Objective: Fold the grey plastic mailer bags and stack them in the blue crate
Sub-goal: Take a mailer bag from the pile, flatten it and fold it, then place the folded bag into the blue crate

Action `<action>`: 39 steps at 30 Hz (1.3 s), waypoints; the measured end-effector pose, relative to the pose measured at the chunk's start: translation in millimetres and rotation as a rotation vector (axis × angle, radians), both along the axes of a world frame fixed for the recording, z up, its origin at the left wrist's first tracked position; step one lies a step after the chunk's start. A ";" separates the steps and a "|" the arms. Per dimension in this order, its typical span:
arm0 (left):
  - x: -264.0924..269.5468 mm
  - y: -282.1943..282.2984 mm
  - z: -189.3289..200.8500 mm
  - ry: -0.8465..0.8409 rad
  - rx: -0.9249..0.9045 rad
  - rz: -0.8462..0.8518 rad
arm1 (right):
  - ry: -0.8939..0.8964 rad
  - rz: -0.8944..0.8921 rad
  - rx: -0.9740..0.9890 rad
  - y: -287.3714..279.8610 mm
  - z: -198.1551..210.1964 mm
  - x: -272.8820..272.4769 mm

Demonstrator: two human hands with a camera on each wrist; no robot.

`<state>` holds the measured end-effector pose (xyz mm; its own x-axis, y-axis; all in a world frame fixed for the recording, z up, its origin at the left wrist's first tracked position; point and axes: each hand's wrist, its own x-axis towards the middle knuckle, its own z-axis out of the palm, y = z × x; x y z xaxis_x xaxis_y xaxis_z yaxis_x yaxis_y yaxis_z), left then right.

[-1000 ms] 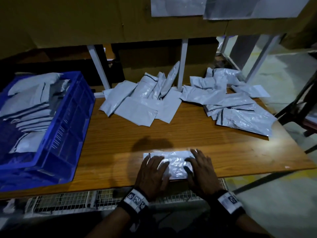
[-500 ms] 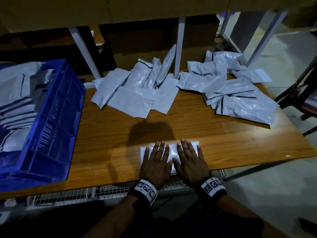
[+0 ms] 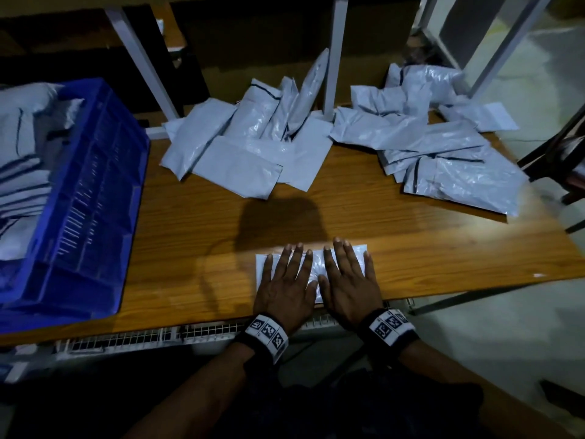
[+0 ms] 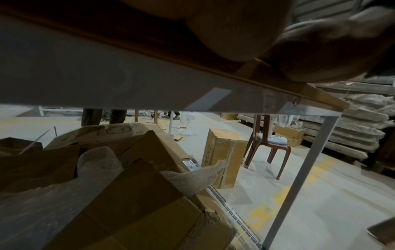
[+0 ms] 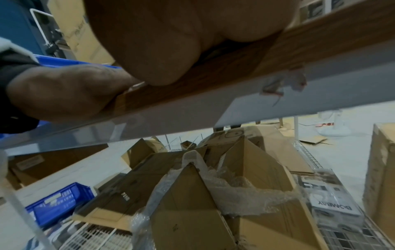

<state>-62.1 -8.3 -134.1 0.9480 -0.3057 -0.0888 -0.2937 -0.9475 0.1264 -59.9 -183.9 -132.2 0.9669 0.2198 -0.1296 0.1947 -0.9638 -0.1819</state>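
Observation:
A folded grey mailer bag (image 3: pixel 313 267) lies near the front edge of the wooden table (image 3: pixel 190 248). My left hand (image 3: pixel 289 280) and right hand (image 3: pixel 348 274) press flat on it side by side, fingers straight and spread. The blue crate (image 3: pixel 88 217) stands at the table's left end with folded grey bags (image 3: pixel 19 172) stacked inside. Two loose heaps of unfolded grey mailers lie at the back: one in the middle (image 3: pixel 250 144), one to the right (image 3: pixel 443 153). Both wrist views show only the heels of my palms on the table edge; the fingers are hidden there.
White metal frame posts (image 3: pixel 335 55) rise behind the heaps. A dark chair (image 3: pixel 563 147) stands off the table's right end. Under the table are cardboard boxes (image 4: pixel 132 211), bubble wrap, a wire rack, a second blue crate (image 5: pixel 57 208) and a brown plastic chair (image 4: pixel 267 152).
My hands went from curled fingers at the bag's ends to lying flat and close together on it. The head view shifted down and closer.

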 end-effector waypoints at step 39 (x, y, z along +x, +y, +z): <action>-92.6 246.4 177.8 -0.242 -1.180 0.669 | 0.376 -0.217 1.314 118.9 173.9 -23.0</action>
